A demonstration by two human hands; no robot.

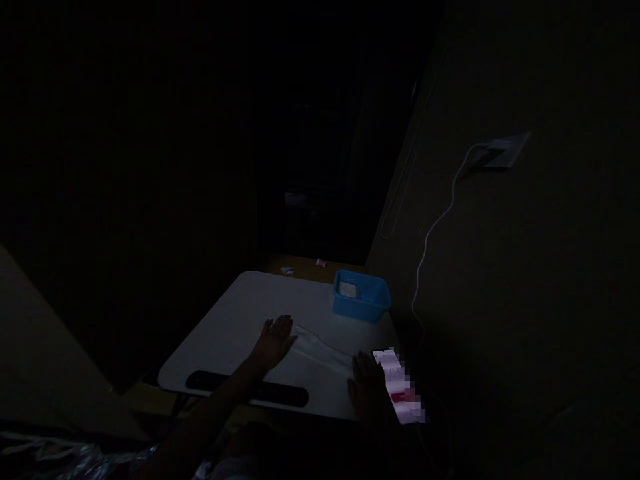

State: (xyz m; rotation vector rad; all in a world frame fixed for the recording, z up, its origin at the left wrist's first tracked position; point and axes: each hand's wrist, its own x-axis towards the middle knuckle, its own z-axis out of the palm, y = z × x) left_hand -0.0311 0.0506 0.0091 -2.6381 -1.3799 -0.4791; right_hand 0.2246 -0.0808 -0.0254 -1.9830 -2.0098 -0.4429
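Observation:
A clear, thin plastic piece point(323, 351) lies stretched across the white table point(280, 293). My left hand point(274, 341) rests flat at its left end, fingers spread. At the other end is my right hand point(366, 387), its fingers extended and apart over the table's right part, beside a lit phone point(399, 387). The room is dark, so the fine detail of the plastic is hard to see.
A blue basket point(361, 308) with a pale item point(348, 289) inside stands at the table's back right corner. A black strip point(280, 393) runs along the front edge. A white cable point(425, 247) hangs from a wall socket point(500, 151). Small items lie behind the table.

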